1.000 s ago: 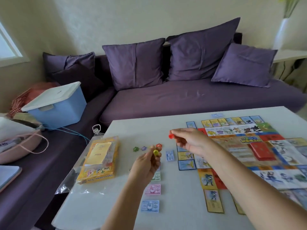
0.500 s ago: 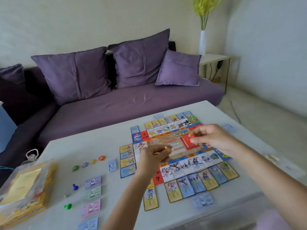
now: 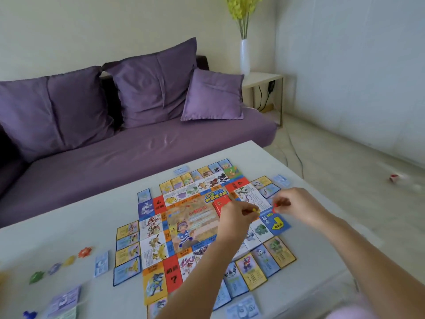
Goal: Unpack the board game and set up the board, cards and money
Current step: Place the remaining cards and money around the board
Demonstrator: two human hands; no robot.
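The game board [image 3: 195, 224] lies flat in the middle of the white table [image 3: 69, 229]. Picture cards [image 3: 243, 270] lie in rows all around its edges, close beside it. A red pile of cards [image 3: 220, 203] sits on the board.

The left hand [image 3: 234, 218] is over the right part of the board. Its thumb and finger pinch a small yellow game piece [image 3: 254, 210]. The right hand [image 3: 297, 203] is just beside it, and its fingertips pinch a small red game piece [image 3: 275, 205]. Both pieces are above the blue corner square [image 3: 278, 223] with the yellow arrow.

On the left of the table, four little tokens lie in a row: red [image 3: 85, 252], yellow [image 3: 70, 260], purple [image 3: 54, 268] and green [image 3: 36, 277]. Paper money [image 3: 101, 263] lies between them and the cards. A blue pawn [image 3: 30, 314] is near the bottom left corner.

A purple sofa [image 3: 138, 153] stands behind the table.
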